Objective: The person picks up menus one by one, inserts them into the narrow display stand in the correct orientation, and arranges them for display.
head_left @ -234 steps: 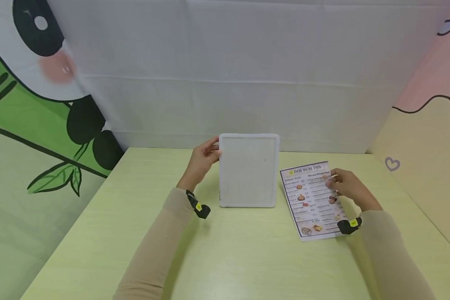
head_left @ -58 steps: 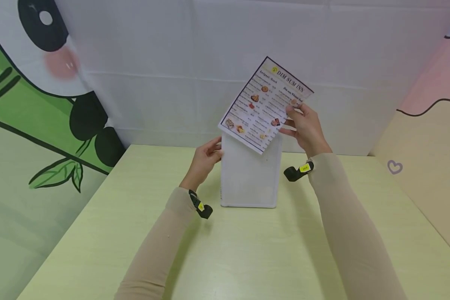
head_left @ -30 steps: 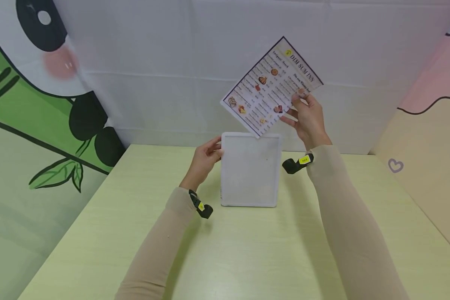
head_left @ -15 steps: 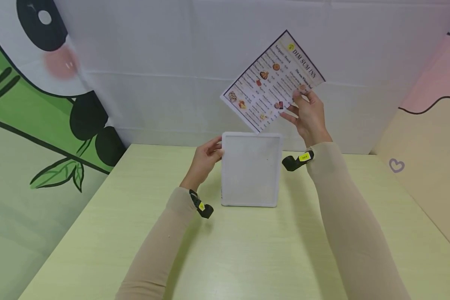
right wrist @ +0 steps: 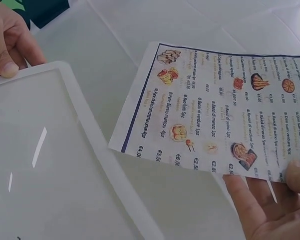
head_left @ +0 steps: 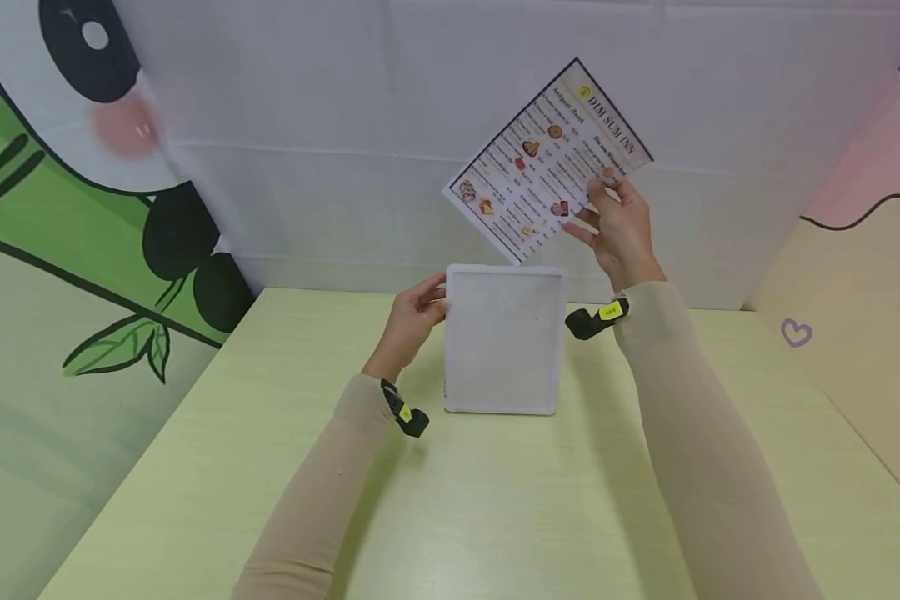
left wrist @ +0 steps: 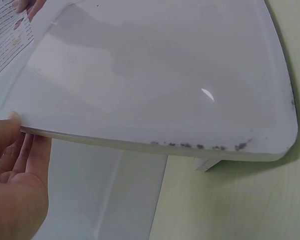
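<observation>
A small whiteboard (head_left: 504, 342) with a pale rounded frame stands upright on the table. My left hand (head_left: 411, 321) pinches its upper left edge, thumb in front and fingers behind; dark smudges mark that edge in the left wrist view. My right hand (head_left: 621, 229) pinches the right edge of a printed paper menu (head_left: 547, 158) headed "DIM SUM INN". The sheet is tilted in the air above the board, its lowest corner right at the board's top edge. In the right wrist view the menu (right wrist: 214, 110) shows dish names, prices and food pictures beside the whiteboard's frame (right wrist: 100, 145).
The pale wooden table (head_left: 480, 508) spreads in front of the board. Behind it hangs a white cloth (head_left: 307, 208). Cartoon-printed panels flank the table, a green one (head_left: 45, 183) at left and a pink-and-cream one (head_left: 870, 275) at right. A support foot (left wrist: 207, 164) shows behind the board.
Over the earlier frames my right hand has raised the menu from beside the board to above it and tilted it; lately it rises only slightly. My left hand keeps holding the board.
</observation>
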Motion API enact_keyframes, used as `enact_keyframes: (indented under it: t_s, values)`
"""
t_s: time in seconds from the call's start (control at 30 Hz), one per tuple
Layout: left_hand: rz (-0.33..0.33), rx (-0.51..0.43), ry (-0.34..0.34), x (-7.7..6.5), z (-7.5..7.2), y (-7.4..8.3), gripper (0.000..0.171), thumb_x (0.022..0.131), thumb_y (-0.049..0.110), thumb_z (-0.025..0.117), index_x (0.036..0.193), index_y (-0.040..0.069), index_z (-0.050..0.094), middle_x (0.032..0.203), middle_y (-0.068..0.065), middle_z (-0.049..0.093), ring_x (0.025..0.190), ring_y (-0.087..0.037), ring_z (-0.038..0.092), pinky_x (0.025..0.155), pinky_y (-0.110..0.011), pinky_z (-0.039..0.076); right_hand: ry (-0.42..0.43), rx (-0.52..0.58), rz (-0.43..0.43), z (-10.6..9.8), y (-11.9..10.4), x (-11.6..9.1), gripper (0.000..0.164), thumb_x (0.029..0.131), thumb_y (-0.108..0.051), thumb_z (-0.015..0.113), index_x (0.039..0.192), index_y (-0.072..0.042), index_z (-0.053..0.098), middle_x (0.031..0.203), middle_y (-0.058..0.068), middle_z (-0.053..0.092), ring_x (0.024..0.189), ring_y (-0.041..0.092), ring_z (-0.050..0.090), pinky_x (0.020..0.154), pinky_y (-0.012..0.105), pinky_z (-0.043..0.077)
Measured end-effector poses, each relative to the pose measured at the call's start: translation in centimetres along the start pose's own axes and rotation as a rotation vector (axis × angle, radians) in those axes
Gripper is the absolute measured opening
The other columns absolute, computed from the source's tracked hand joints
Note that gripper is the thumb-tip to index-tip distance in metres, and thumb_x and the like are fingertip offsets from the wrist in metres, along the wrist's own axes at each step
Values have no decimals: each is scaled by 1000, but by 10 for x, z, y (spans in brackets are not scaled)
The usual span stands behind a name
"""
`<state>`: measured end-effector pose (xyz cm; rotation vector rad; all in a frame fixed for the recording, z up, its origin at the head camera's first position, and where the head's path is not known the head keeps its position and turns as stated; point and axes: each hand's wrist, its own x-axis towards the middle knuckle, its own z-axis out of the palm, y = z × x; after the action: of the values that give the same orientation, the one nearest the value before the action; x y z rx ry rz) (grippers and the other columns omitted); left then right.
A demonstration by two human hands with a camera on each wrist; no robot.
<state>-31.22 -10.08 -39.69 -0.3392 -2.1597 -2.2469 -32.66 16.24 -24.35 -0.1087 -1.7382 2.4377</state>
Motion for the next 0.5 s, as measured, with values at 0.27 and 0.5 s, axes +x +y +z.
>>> enact_keyframes:
  t_s: [0.27,0.5]
  values:
    - [8,7,-15,-1,-4,2,52,96,3,56,145,10,44,131,-19,57,115,-24,58,99,-35,52,5,22,-2,2,0,-2,29,92,-26,62,120,-25,64,119,3,65,97,22,65,96,42,54]
    - [15,21,-16,3,-4,10,51,95,3,57,145,10,44,131,-19,57,116,-25,58,99,-35,52,-2,23,9,0,-1,1,29,91,-26,63,120,-25,64,117,2,65,91,21,63,73,31,61]
